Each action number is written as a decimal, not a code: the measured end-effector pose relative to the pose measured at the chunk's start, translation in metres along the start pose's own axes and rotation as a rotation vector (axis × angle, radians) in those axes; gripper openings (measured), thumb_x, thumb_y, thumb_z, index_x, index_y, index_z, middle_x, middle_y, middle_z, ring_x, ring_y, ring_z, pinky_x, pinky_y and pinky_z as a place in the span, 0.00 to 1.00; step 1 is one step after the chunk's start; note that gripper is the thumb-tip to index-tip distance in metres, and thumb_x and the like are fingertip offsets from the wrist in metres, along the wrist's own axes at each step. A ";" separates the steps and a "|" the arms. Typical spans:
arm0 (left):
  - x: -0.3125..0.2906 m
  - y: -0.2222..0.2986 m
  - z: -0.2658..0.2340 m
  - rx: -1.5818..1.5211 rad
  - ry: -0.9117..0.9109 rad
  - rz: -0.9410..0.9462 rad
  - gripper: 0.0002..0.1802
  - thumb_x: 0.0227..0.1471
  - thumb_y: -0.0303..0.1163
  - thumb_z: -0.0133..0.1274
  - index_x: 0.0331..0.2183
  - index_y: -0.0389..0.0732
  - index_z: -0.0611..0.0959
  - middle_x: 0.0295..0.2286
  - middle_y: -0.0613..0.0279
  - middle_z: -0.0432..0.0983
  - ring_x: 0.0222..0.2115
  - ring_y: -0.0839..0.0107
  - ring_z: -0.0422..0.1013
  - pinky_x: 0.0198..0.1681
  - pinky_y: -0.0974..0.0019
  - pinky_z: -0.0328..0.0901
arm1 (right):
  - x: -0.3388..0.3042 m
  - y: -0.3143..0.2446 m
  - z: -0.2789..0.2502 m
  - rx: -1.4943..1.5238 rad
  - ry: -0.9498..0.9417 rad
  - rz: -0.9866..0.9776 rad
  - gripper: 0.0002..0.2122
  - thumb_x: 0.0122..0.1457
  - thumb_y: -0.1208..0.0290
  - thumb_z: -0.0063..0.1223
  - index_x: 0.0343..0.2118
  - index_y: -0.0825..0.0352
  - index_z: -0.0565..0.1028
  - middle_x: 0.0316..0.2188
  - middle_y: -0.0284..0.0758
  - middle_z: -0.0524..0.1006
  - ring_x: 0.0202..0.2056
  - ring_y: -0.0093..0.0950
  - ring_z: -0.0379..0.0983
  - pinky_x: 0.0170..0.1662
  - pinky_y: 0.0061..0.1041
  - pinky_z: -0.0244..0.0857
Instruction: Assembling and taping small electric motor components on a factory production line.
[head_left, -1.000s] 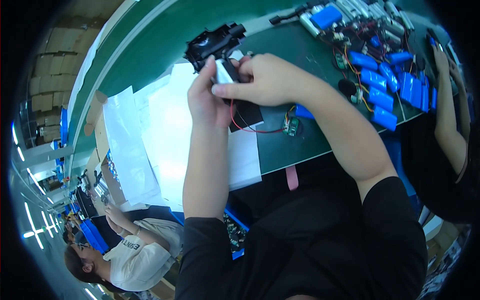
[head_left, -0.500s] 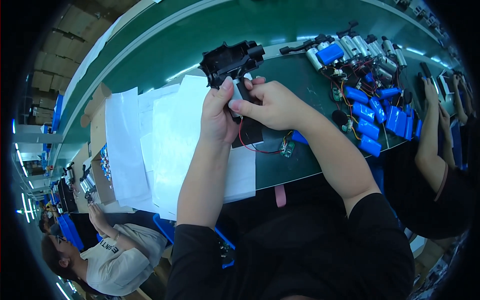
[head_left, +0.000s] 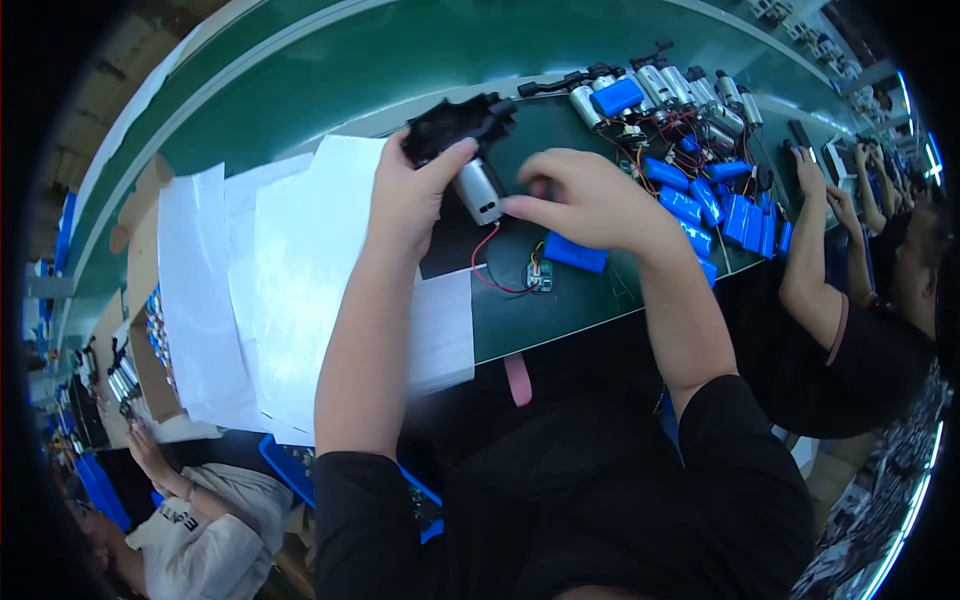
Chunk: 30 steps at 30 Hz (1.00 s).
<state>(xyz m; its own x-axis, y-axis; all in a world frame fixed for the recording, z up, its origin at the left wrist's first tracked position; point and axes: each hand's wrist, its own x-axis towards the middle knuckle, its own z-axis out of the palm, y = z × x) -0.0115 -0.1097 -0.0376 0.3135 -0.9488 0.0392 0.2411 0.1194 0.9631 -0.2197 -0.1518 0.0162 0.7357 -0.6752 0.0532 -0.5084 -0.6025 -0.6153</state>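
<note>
Green tabletop (head_left: 510,330): left hand (head_left: 405,200) grips black housing (head_left: 440,130) with silver motor (head_left: 480,190); right hand (head_left: 590,200) half-curled, contents unclear. Lifting could strain red wire (head_left: 474,270).

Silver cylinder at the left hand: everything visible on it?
The cylinder is smooth, shiny and metallic-looking, with dark openings near its lower end. It slants, lower end toward the person and slightly right. Its upper end meets the black housing held in the left hand, whose thumb lies at that junction; how they join is hidden. A red wire runs from the lower end to a green board. The right hand is close beside; contact is unclear.
</note>
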 end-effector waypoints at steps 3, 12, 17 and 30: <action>-0.001 -0.013 0.006 0.483 0.103 0.061 0.39 0.46 0.44 0.65 0.51 0.28 0.70 0.42 0.47 0.75 0.44 0.61 0.72 0.50 0.63 0.65 | -0.044 0.019 -0.004 -0.174 -0.023 -0.084 0.21 0.48 0.62 0.66 0.41 0.70 0.76 0.34 0.40 0.75 0.35 0.33 0.72 0.39 0.27 0.66; -0.002 -0.010 0.018 0.755 0.077 0.222 0.37 0.47 0.44 0.63 0.51 0.28 0.71 0.41 0.44 0.74 0.45 0.58 0.71 0.49 0.61 0.65 | -0.063 0.002 -0.037 0.141 -0.121 -0.055 0.21 0.50 0.67 0.64 0.47 0.69 0.74 0.37 0.35 0.72 0.38 0.28 0.70 0.42 0.25 0.64; 0.007 -0.022 0.002 0.926 0.216 0.748 0.29 0.48 0.37 0.60 0.49 0.32 0.74 0.44 0.45 0.71 0.43 0.59 0.71 0.47 0.60 0.66 | -0.017 -0.008 -0.048 0.371 0.024 -0.177 0.16 0.57 0.68 0.58 0.47 0.69 0.75 0.35 0.31 0.72 0.35 0.20 0.68 0.38 0.20 0.63; -0.013 0.017 0.008 0.891 -0.164 0.916 0.30 0.41 0.21 0.61 0.50 0.39 0.76 0.43 0.51 0.73 0.33 0.61 0.73 0.38 0.61 0.68 | 0.059 0.011 0.000 0.866 0.046 0.348 0.13 0.63 0.61 0.52 0.41 0.66 0.79 0.24 0.24 0.73 0.21 0.13 0.62 0.23 0.14 0.55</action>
<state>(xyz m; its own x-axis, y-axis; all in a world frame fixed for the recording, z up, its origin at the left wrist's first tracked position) -0.0189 -0.0982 -0.0192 -0.0931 -0.6570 0.7481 -0.7140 0.5677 0.4098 -0.1815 -0.1982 0.0124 0.5771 -0.7852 -0.2246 -0.1727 0.1516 -0.9733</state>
